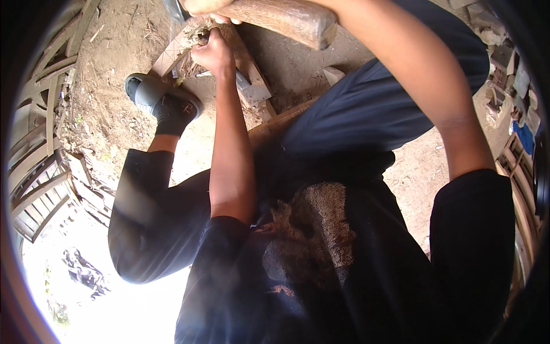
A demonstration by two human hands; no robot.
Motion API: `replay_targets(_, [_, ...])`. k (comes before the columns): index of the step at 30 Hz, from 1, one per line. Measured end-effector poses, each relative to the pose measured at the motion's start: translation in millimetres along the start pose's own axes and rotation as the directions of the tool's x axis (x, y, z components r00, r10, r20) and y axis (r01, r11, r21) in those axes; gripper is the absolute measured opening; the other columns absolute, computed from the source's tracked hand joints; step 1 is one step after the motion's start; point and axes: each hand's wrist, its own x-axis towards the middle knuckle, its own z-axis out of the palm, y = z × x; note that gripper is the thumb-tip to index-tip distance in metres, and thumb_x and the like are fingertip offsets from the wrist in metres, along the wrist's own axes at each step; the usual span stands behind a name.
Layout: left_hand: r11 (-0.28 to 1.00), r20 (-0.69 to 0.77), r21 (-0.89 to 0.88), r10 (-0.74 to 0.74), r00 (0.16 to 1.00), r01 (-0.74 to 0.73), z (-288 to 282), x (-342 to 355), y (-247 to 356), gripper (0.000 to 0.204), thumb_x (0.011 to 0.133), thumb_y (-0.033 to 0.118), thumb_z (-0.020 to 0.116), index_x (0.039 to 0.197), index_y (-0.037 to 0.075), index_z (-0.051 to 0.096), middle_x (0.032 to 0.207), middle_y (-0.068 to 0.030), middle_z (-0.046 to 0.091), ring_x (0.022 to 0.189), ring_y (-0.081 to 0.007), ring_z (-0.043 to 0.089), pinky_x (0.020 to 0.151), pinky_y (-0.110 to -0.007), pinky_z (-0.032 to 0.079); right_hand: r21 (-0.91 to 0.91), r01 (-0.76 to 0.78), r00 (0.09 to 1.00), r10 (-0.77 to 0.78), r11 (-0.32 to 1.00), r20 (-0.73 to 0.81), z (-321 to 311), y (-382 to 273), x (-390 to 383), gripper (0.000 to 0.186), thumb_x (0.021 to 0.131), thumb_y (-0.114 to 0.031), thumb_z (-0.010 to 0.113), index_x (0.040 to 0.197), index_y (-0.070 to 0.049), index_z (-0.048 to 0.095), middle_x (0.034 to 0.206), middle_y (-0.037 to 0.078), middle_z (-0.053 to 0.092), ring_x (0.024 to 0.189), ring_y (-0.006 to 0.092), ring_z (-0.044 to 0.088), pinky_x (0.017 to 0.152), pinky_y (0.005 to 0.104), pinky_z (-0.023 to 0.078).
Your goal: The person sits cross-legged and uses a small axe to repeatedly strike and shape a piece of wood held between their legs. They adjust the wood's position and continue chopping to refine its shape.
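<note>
At the top edge my right hand (201, 6) is wrapped round the thick wooden handle (281, 20) of a hammer-like tool. Part of its grey metal head (175, 10) shows beside the fingers; the rest is cut off by the picture's edge. Just below, my left hand (215, 54) is closed in a fist around something with a dark, round end (202, 38), mostly hidden by the fingers. This fist is over a wooden workpiece (172, 54) with wood chips around it. Close by, a grey flat-bladed piece (243, 80) lies on a board.
A sandalled foot (163, 94) rests left of the wood. A wooden beam (278, 123) runs beside my legs. Wooden slats and frames (43, 149) stand along the left; offcuts and scraps (507, 86) are heaped at the right. The ground (106, 69) is bare dirt with shavings.
</note>
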Motion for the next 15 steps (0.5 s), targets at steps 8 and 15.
replay_targets(8, [0.992,0.056,0.114,-0.055,0.997,0.048,0,-20,-11,0.022,0.081,0.012,0.069,0.083,-0.009,0.067,0.077,-0.0107,0.068,0.068,-0.016,0.062,0.065,-0.032,0.049,-0.006,-0.036,0.97,0.036,0.999,0.24,7,14,-6,0.027,0.083,-0.021,0.059,0.09,0.002,0.071,0.086,0.018,0.069,0.072,0.0261,0.066,0.062,0.0378,0.05])
replay_targets(15, [0.995,0.032,-0.043,0.096,0.995,-0.095,-5,0,-27,0.017,0.083,0.011,0.064,0.074,-0.003,0.066,0.065,-0.0052,0.062,0.054,-0.0108,0.054,0.051,-0.029,0.044,0.268,0.066,0.998,-0.059,0.961,-0.033,26,32,-3,0.027,0.082,-0.017,0.056,0.087,0.006,0.07,0.079,0.021,0.068,0.063,0.0273,0.064,0.056,0.038,0.049])
